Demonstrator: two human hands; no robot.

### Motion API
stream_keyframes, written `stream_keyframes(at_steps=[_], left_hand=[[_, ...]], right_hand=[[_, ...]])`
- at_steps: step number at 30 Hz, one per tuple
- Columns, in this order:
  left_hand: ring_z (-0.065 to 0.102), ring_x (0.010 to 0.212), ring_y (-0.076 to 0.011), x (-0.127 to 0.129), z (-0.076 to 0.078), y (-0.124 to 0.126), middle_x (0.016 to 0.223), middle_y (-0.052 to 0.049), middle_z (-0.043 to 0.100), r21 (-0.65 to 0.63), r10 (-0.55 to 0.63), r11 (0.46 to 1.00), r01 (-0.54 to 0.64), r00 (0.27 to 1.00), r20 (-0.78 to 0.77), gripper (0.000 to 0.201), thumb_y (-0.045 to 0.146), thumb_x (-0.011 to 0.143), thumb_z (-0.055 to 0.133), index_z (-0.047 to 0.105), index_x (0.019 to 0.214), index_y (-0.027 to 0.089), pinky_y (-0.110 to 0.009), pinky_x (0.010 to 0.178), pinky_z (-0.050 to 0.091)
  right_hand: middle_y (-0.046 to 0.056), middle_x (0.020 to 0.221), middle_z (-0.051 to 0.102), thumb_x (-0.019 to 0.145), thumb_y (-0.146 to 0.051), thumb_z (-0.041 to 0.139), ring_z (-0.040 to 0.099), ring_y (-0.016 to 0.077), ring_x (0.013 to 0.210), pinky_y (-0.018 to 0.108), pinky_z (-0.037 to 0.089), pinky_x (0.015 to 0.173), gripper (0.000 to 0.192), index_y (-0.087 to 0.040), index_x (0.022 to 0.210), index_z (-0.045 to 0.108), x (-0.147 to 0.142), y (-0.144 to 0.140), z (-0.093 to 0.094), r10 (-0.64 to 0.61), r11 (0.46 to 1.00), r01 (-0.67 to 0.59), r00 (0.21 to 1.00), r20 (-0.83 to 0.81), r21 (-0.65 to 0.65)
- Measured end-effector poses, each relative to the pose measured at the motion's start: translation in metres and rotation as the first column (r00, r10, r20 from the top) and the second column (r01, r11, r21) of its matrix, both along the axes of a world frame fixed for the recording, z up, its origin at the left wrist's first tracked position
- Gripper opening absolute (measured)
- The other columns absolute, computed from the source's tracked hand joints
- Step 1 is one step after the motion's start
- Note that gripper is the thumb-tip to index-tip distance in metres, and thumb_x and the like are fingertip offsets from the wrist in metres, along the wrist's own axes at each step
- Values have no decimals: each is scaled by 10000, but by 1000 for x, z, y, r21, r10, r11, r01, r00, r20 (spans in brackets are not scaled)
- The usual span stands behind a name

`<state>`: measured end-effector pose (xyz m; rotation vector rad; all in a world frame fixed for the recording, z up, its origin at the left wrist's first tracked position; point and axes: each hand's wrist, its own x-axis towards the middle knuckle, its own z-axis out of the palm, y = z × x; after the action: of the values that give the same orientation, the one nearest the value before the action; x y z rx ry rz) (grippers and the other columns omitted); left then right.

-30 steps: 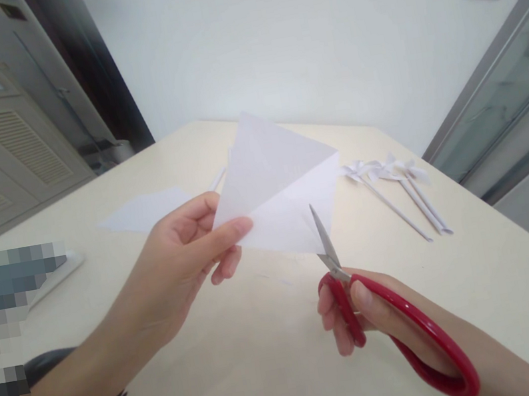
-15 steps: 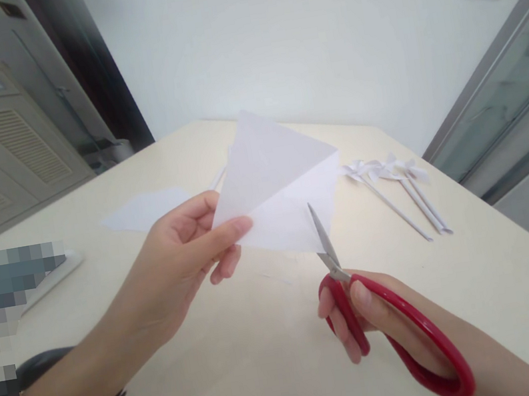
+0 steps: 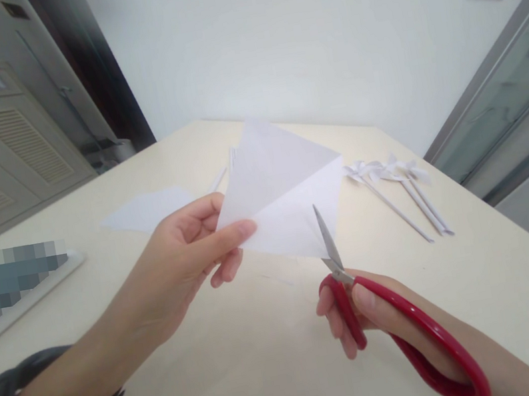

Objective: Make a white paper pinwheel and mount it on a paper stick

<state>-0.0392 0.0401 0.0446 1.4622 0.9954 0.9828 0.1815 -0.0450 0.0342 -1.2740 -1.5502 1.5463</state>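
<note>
Between the thumb and fingers of my left hand (image 3: pixel 191 244) is the left corner of a white sheet of paper (image 3: pixel 277 182), held up above the table. A diagonal crease runs across the sheet to its right corner. My right hand (image 3: pixel 359 310) is closed round the red handles of a pair of scissors (image 3: pixel 413 315). The scissors' blades lie at the lower right corner of the sheet, one blade showing in front of the paper and pointing up along it. Whether the other blade is behind the paper I cannot tell.
Paper pinwheels (image 3: pixel 393 176) on rolled paper sticks lie on the right of the cream table (image 3: pixel 251 362). More white paper (image 3: pixel 149 209) is at the left, with rolled sticks (image 3: pixel 219 178) behind the held sheet. A white-edged device (image 3: pixel 56 283), its screen blurred, lies at the far left.
The sheet has shifted slightly right and down with my left hand. The scissors have moved a little to the right, their handles slightly lower. Both hands keep their hold.
</note>
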Motion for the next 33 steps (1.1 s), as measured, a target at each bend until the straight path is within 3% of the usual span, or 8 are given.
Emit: stream_keyframes(at_steps=[7,14,27,33], left_hand=[[361,421,-80,1,1,-1,535,45,435,10,15,1000,-15,1000,-3,95,317,766,641,604,782,230,-186,377,246],[328,432,-86,4,5,-4,537,49,414,8,24,1000,-24,1000,-18,130,333,770,629,564,737,225,-197,400,256],[322,438,-74,1,2,-3,523,58,413,-34,-15,999,14,1000,-14,153,344,772,643,558,751,219,-189,408,255],[322,442,-68,1,1,-2,596,45,454,-44,-15,999,15,1000,1,100,306,770,632,579,801,227,-187,407,251]], right_hand=[[8,691,518,893,-593,319,510,156,661,328,391,691,452,-198,781,509,2,-1,-4,-3,999,3,1000,-14,32],[11,690,536,916,-546,322,514,160,684,331,382,750,427,-199,829,556,1,-6,-1,-54,998,52,997,46,43],[19,748,530,905,-561,335,512,163,712,335,391,749,427,-197,871,555,1,-2,3,-5,1000,5,1000,10,11],[14,735,523,898,-574,332,502,146,668,317,390,696,448,-192,716,478,2,-2,-1,21,1000,-21,999,-45,-7]])
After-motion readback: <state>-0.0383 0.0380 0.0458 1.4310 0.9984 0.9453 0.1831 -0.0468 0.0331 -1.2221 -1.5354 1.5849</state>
